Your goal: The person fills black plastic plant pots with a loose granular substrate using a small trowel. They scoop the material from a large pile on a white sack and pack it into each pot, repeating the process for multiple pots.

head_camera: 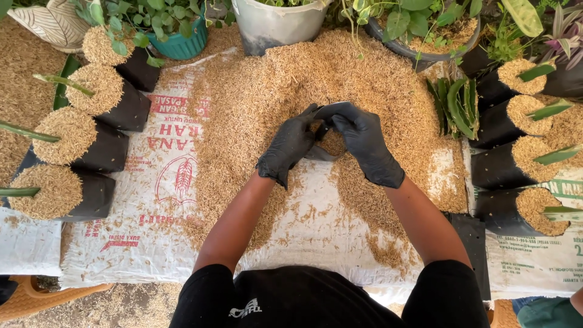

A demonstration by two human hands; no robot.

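Note:
Both my hands wear black gloves and meet over a big heap of tan rice husks (340,73) spread on a white printed sack (152,182). My left hand (288,146) and my right hand (364,143) hold open a small black plastic grow bag (331,144) between them. The bag's mouth shows husks inside. Most of the bag is hidden by my fingers.
Several husk-filled black bags with green cuttings lie in a column at the left (79,143) and another at the right (516,152). Loose green cuttings (455,106) lie right of the heap. A white bucket (276,24), a teal pot (176,42) and a dark pot (419,36) stand behind.

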